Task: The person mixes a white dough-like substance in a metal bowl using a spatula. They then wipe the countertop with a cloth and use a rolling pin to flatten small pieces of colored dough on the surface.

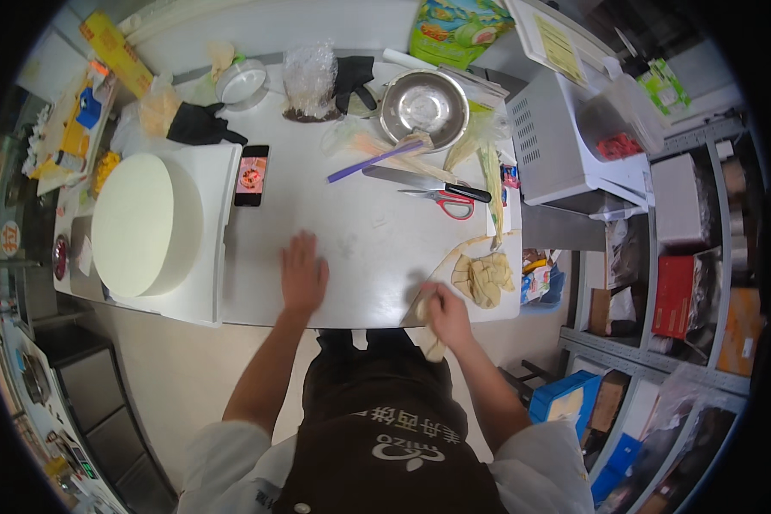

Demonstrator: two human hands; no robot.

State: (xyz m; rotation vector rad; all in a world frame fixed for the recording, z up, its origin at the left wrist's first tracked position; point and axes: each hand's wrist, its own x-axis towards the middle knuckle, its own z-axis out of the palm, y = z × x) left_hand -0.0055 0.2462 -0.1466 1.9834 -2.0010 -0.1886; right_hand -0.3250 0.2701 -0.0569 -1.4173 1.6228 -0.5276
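Observation:
My left hand [303,273] rests on the white worktop [353,257], fingers apart, with nothing in it. Near the front edge my right hand [446,311] grips a pale yellowish cloth [434,347], whose end hangs over the edge. To the right of that hand, a second crumpled cloth [484,277] lies on a white board [507,308]. A round cake coated in pale cream [132,225] stands on a white board [212,283] at the left. Beside it lies a smartphone [252,177] with a lit picture on its screen.
Behind my hands are a long knife [417,177], red-handled scissors [453,204], a purple strip [366,164] and a steel bowl [424,108]. Black gloves [196,123] and a round cake tin [241,80] sit at the back. A white appliance [546,141] and metal shelving [668,360] stand right.

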